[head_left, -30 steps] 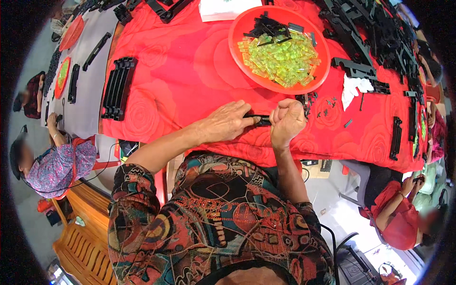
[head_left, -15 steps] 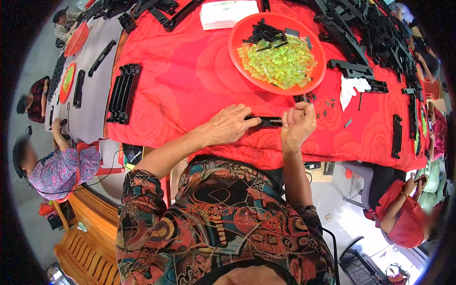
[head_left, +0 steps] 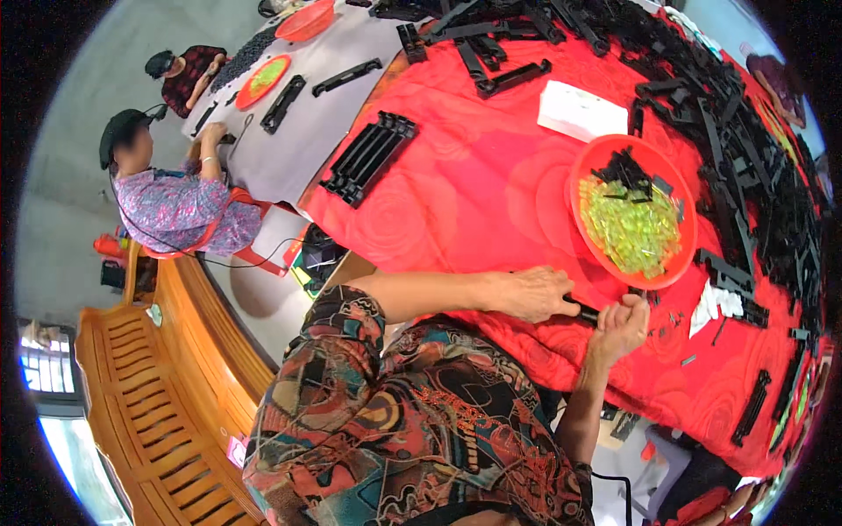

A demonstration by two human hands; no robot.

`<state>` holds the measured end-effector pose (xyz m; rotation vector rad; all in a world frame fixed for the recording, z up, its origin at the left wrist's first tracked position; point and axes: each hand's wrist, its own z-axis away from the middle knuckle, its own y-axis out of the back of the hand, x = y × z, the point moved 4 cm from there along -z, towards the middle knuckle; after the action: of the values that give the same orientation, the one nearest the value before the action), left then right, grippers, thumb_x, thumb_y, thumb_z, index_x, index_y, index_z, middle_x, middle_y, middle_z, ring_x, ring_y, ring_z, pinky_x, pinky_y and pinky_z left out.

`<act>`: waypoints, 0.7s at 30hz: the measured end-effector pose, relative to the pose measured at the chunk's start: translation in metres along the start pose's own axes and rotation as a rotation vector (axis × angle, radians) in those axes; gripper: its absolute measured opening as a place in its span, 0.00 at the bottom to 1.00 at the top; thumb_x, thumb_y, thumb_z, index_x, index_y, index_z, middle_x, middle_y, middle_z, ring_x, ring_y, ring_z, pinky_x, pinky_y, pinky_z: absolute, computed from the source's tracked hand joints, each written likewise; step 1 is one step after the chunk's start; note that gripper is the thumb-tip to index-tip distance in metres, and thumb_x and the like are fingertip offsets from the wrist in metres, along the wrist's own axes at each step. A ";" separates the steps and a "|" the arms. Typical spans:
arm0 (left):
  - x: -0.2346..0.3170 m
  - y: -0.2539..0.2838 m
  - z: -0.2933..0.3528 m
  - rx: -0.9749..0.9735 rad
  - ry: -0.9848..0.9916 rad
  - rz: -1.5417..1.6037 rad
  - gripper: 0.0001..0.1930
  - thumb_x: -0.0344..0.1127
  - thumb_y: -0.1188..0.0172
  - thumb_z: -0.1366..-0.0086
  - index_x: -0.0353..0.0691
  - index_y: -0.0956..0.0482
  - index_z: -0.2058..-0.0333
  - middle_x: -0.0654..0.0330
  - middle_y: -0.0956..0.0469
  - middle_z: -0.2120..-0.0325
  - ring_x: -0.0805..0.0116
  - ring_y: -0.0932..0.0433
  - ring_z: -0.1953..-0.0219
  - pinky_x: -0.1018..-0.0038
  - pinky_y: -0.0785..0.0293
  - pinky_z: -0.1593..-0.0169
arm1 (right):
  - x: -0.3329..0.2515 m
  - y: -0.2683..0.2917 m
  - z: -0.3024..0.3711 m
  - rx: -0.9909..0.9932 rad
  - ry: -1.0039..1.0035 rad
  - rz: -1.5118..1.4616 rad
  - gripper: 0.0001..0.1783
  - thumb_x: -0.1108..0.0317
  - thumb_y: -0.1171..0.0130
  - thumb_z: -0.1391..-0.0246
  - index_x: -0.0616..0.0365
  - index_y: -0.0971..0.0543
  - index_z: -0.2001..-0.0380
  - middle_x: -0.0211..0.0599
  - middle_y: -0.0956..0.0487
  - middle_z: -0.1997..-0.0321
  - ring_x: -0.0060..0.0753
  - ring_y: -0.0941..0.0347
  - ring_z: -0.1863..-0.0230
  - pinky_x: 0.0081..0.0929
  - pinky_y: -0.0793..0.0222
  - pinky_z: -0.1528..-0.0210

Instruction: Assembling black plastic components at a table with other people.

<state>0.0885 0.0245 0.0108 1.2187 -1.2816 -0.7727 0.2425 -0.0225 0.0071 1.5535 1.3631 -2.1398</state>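
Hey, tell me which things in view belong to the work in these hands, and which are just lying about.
Probably part of the work:
- slim black piece between left hand and right hand
- translucent yellow-green pieces in the round red bowl

Probably just lying about:
- white rectangular box-like pack
- crumpled white cloth or tissue

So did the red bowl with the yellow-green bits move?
No, the red bowl still sits just beside the white box; only the view turned.
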 end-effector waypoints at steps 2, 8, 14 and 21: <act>0.001 0.002 0.001 0.042 -0.016 -0.007 0.16 0.34 0.49 0.44 0.45 0.29 0.55 0.51 0.31 0.70 0.54 0.28 0.65 0.59 0.29 0.64 | -0.007 0.005 0.002 0.096 -0.046 -0.002 0.14 0.66 0.60 0.37 0.61 0.31 0.74 0.18 0.52 0.91 0.11 0.58 0.92 0.15 0.58 0.91; 0.006 0.014 0.010 0.152 0.030 0.043 0.12 0.33 0.50 0.43 0.39 0.26 0.60 0.52 0.29 0.71 0.54 0.26 0.65 0.61 0.27 0.62 | -0.007 0.001 -0.001 0.105 0.042 -0.025 0.14 0.66 0.60 0.37 0.60 0.31 0.75 0.20 0.49 0.90 0.13 0.55 0.91 0.18 0.55 0.90; 0.000 0.009 0.008 0.204 0.038 0.044 0.16 0.32 0.42 0.48 0.41 0.22 0.57 0.58 0.32 0.73 0.59 0.28 0.66 0.64 0.28 0.64 | -0.003 -0.007 0.003 0.088 0.049 0.003 0.19 0.59 0.59 0.34 0.63 0.32 0.72 0.21 0.48 0.90 0.15 0.52 0.91 0.19 0.52 0.90; -0.002 0.010 0.005 0.126 0.088 0.137 0.15 0.32 0.44 0.47 0.40 0.21 0.59 0.55 0.30 0.70 0.56 0.28 0.63 0.63 0.29 0.61 | 0.004 -0.014 0.007 0.041 0.032 0.046 0.19 0.59 0.60 0.33 0.63 0.32 0.70 0.20 0.48 0.89 0.14 0.52 0.90 0.18 0.53 0.88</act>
<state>0.0816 0.0275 0.0188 1.2366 -1.3424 -0.5408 0.2280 -0.0179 0.0123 1.6250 1.2881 -2.1382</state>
